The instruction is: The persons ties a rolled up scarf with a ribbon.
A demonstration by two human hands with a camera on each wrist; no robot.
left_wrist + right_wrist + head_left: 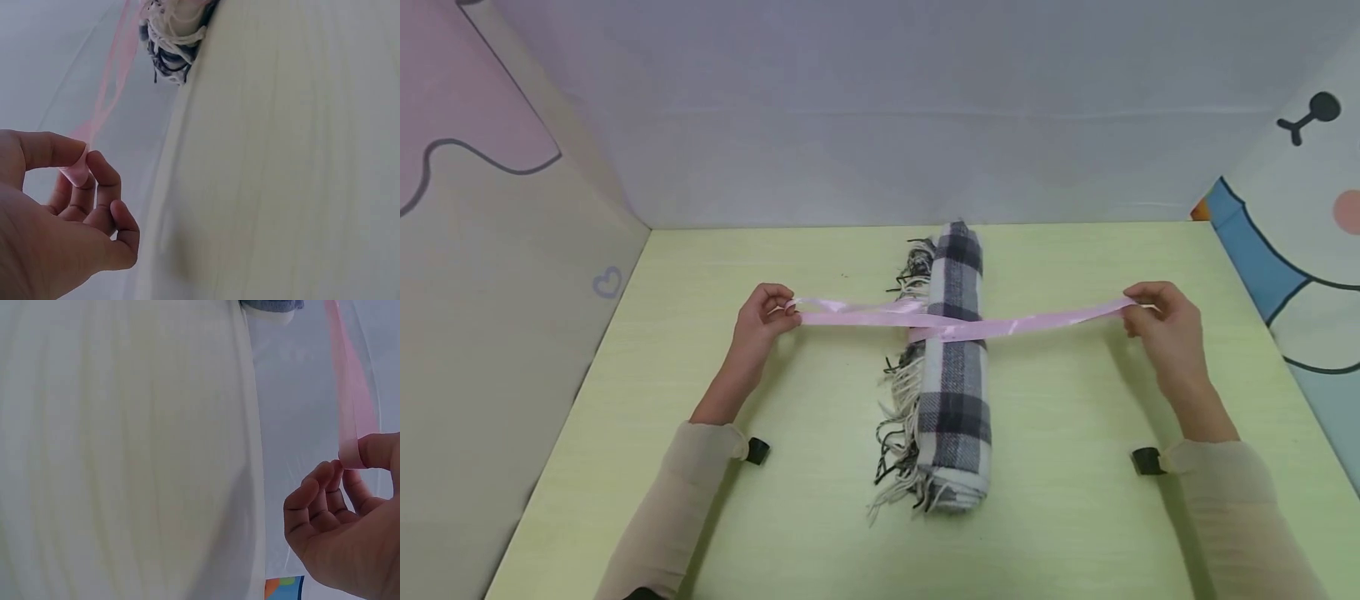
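Observation:
A rolled plaid scarf [955,392] in black, grey and white lies lengthwise on the table, its fringe spread along the left side. Across its middle runs a pink ribbon [1030,326], stretched out to both sides. My left hand [758,321] pinches the ribbon between thumb and fingertip, left of the scarf; two strands run from it to the roll. On the other side my right hand [1168,327] pinches the ribbon's right stretch. The left wrist view shows the ribbon [109,94] folded at the fingertips; in the right wrist view the ribbon [350,394] bends over a finger.
The pale yellow-green table [1060,533] is bounded by a plain back wall [925,150] and side panels, the right one [1315,300] printed with a cartoon figure. Small black pieces [1147,461] sit at both sleeve cuffs.

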